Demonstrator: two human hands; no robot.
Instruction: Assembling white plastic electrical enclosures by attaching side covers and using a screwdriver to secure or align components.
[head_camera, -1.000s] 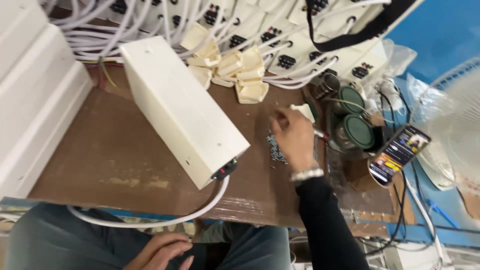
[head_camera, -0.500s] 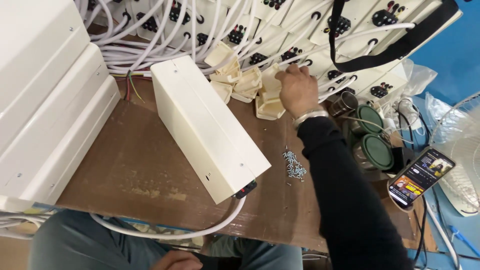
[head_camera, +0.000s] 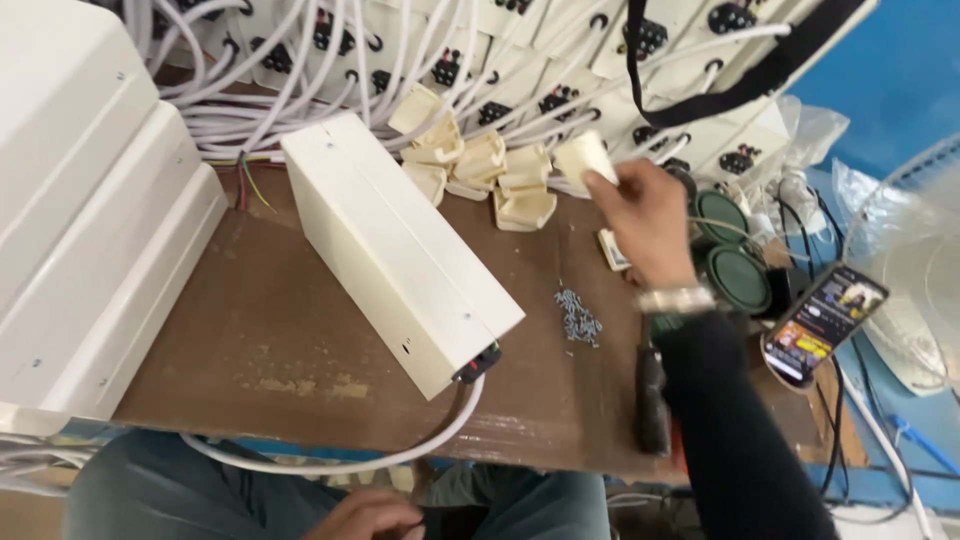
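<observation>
**Right hand lifts a cream plastic cap above the bench**

The right hand pinches a small cream plastic cap between thumb and fingers, raised just beside the pile of matching caps. The left hand rests low in the lap, fingers loosely curled, holding nothing visible. A long cream box lies diagonally on the brown workbench; loose screws sit near a dark-handled tool, and a lit phone lies further right.
</observation>
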